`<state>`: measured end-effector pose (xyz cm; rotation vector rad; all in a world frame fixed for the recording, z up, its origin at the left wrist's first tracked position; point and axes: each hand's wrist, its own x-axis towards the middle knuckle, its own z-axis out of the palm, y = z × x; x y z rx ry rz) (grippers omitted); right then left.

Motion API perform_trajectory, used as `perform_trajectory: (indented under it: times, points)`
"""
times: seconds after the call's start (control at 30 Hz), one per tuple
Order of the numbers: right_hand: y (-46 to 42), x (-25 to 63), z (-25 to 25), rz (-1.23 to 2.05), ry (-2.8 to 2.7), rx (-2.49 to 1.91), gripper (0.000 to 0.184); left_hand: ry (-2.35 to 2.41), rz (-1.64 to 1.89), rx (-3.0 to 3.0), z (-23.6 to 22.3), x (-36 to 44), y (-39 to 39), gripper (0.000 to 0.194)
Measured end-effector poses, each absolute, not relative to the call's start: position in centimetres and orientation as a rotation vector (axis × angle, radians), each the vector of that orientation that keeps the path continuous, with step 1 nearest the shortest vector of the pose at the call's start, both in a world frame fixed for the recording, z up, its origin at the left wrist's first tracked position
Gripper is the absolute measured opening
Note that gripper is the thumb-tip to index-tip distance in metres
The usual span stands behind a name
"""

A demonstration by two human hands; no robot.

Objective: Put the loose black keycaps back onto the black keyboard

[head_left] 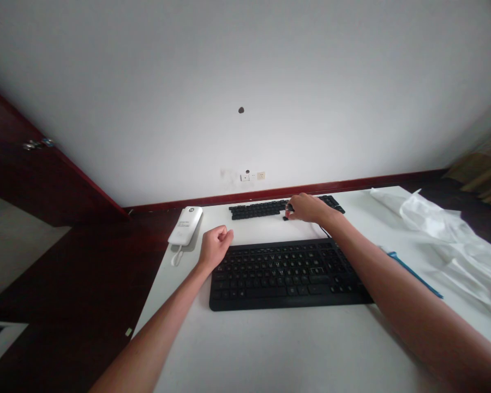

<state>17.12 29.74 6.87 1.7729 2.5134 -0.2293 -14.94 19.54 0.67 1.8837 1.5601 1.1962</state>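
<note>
Resting fisted by the keyboard (278,275): left hand (215,245), seemingly empty — right hand (306,207) bunched, grip unclear — device label (184,223) illegible.

Left hand (215,246) by keyboard (270,274), right hand (309,208) at keycaps (257,209).

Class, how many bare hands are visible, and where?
2: left hand at the far-left corner of the black rectangular keyboard, right hand at the small black keys beyond it.

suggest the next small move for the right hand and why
Probably nudge the small black piece toward the black key rows: it lies just off them, close under the fingertips of the right hand.
</note>
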Motion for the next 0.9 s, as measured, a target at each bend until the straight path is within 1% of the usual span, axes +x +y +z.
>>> perform_trajectory:
  times: [0.03, 0.1, 0.17, 0.27, 0.33, 0.5, 0.67, 0.77, 0.9]
  points:
    - [29.7, 17.1, 7.0, -0.253, 2.516, 1.743, 0.018, 1.555, 1.196, 1.884, 0.7, -14.9, 19.5, 0.045]
    - [29.7, 17.1, 7.3, -0.285, 2.524, 1.693, 0.017, 1.551, 1.196, 1.883, 0.6, -15.0, 19.6, 0.046]
    - [29.8, 17.1, 7.4, -0.292, 2.535, 1.664, 0.022, 1.552, 1.197, 1.880, 0.6, -15.0, 19.6, 0.046]
    - [29.8, 17.2, 7.4, -0.289, 2.530, 1.638, 0.034, 1.558, 1.197, 1.879, 0.6, -15.0, 19.5, 0.045]
    - [29.8, 17.2, 7.2, -0.298, 2.511, 1.627, 0.037, 1.562, 1.194, 1.876, 0.7, -14.9, 19.5, 0.045]
    - [29.5, 16.7, 7.4, -0.319, 2.516, 1.617, 0.029, 1.568, 1.189, 1.866, 1.1, -14.7, 19.4, 0.044]
    - [28.5, 16.5, 9.7, -0.375, 2.569, 1.552, 0.024, 1.558, 1.187, 1.872, 1.1, -14.7, 19.4, 0.044]
    - [27.2, 16.6, 11.6, -0.512, 2.567, 1.503, 0.021, 1.544, 1.188, 1.879, 1.0, -14.8, 19.6, 0.044]
    - [24.5, 16.9, 13.4, -0.749, 2.573, 1.436, 0.023, 1.530, 1.183, 1.886, 0.8, -14.9, 19.7, 0.044]
